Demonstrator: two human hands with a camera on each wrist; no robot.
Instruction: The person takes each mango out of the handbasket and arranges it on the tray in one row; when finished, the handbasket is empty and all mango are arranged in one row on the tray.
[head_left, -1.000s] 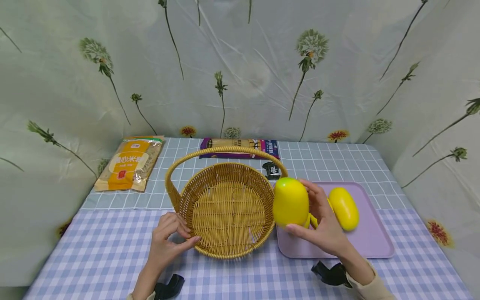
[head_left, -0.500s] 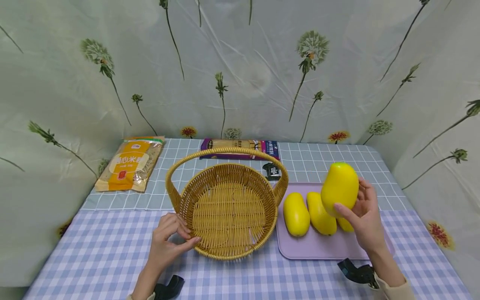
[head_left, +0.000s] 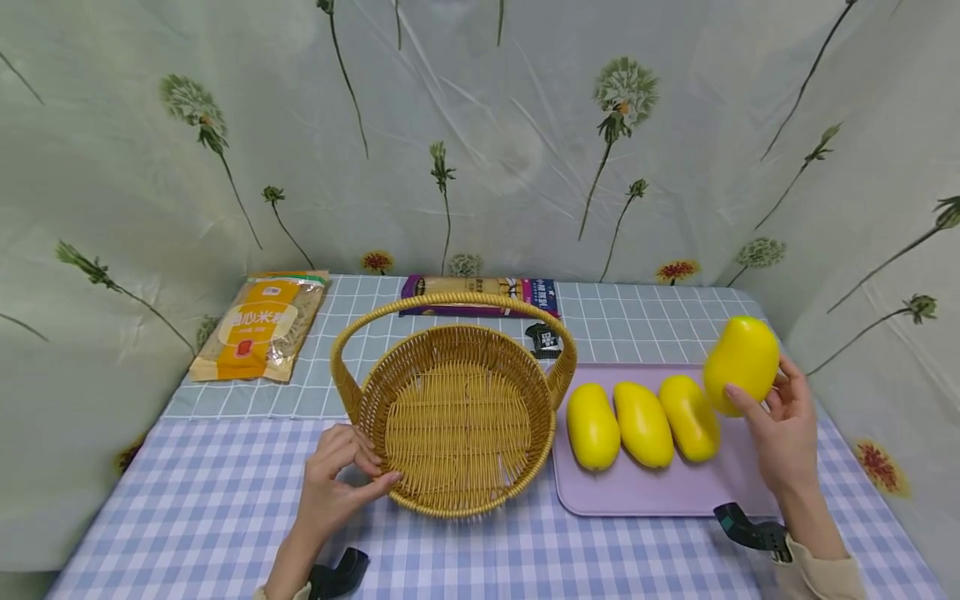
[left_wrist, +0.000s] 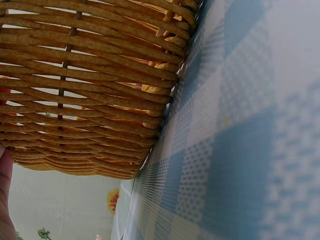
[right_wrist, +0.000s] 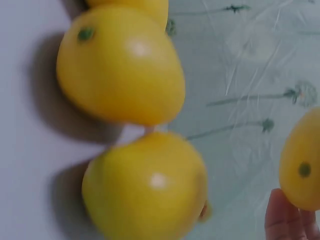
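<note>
My left hand (head_left: 339,479) grips the near-left rim of a round wicker basket (head_left: 542,471) with an arched handle; nothing lies inside it. Its woven side (left_wrist: 85,90) fills much of the left wrist view, with a bit of my thumb at the edge. My right hand (head_left: 783,425) holds a yellow mango (head_left: 742,367) above the right end of a lilac tray (head_left: 637,498). On that tray lie a left mango (head_left: 593,427), a middle mango (head_left: 643,425) and a right mango (head_left: 690,418), side by side. The right wrist view shows the held mango (right_wrist: 304,160) apart from the others.
Behind the basket lies a purple snack packet (head_left: 480,296), with a small black sachet (head_left: 543,342) nearer the tray. An orange-labelled grain bag (head_left: 258,327) lies at the back left. A flower-printed curtain (head_left: 510,150) closes off the back of the checked tablecloth (head_left: 225,500).
My right hand has carried the mango from beside the basket rightward over the tray, uncovering the three mangoes lying there. My left hand has stayed on the basket rim.
</note>
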